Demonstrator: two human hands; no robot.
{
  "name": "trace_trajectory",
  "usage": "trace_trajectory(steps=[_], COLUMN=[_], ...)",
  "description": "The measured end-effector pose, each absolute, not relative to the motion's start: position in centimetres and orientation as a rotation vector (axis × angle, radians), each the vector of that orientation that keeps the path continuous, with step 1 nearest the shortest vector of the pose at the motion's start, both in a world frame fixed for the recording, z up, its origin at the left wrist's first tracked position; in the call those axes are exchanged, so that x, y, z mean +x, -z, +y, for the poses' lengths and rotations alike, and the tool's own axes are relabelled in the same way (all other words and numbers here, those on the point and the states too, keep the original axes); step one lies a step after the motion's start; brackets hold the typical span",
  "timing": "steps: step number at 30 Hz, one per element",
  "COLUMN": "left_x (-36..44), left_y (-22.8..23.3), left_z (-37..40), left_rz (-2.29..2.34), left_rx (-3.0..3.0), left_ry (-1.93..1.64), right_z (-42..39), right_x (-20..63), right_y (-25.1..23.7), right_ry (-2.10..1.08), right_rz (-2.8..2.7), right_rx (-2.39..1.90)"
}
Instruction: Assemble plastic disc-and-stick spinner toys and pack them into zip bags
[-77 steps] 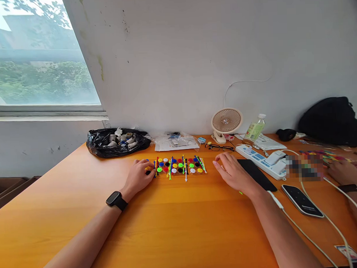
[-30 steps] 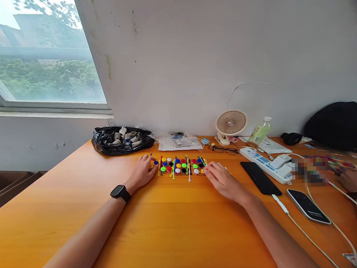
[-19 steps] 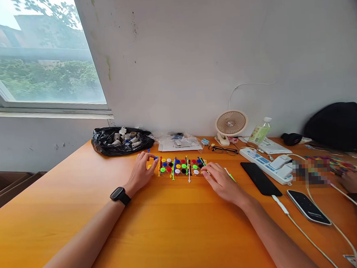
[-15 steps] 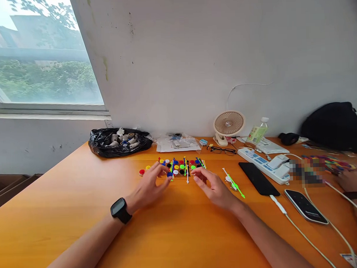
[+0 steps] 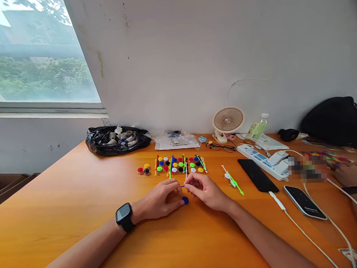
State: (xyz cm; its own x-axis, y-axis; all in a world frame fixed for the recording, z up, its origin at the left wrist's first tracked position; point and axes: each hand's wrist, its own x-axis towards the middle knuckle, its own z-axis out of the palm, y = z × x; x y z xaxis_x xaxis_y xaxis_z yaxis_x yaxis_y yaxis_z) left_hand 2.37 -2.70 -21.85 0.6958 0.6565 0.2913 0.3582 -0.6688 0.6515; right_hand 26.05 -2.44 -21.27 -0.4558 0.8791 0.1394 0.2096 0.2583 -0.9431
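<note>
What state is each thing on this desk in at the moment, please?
left hand: fingers pinching a blue disc
right hand: fingers pinching a thin blue stick
desk fan: upright, facing the camera
water bottle: capped
eyeglasses: lying unfolded
two phones: screens dark
black bag: open

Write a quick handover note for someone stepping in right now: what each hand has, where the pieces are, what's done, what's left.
Left hand pinches a blue disc low over the table. Right hand meets it, pinching a thin blue stick.
The main cluster of discs and sticks lies beyond the hands; three loose discs left of it, a white and green stick pair to the right.
Whether disc and stick are joined cannot be seen.
</note>
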Motion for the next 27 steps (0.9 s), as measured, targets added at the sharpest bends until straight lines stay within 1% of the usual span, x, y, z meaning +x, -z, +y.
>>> trace_trajectory(steps=[3,9,15,20,27], left_x=[2.4,3.0,3.5,3.1,2.1], left_y=[21.9,22.4,22.2,22.3,22.2], left_z=[-2.7,-2.8,-3.2,-2.8,-2.2], left_rz=[0.877,0.860,0.779,0.791,0.886], left_rx=[2.285,2.182,2.317,2.428,2.331], left_ry=[-0.756,-0.857,-0.745,-0.747,-0.871], right_z=[-2.1,-1.8,-1.6,-1.7,-1.6], right_x=[26.2,26.7,27.8,27.5,27.2], right_y=[21.1,21.3,20.5,20.4,20.8], right_ry=[-1.293,-1.399,-1.561,-1.553,-1.511], right_rz=[-1.743,-1.619,-1.568,-1.553,-1.482], right_rx=[-0.966,-0.921,-0.901,-0.964,-1.008])
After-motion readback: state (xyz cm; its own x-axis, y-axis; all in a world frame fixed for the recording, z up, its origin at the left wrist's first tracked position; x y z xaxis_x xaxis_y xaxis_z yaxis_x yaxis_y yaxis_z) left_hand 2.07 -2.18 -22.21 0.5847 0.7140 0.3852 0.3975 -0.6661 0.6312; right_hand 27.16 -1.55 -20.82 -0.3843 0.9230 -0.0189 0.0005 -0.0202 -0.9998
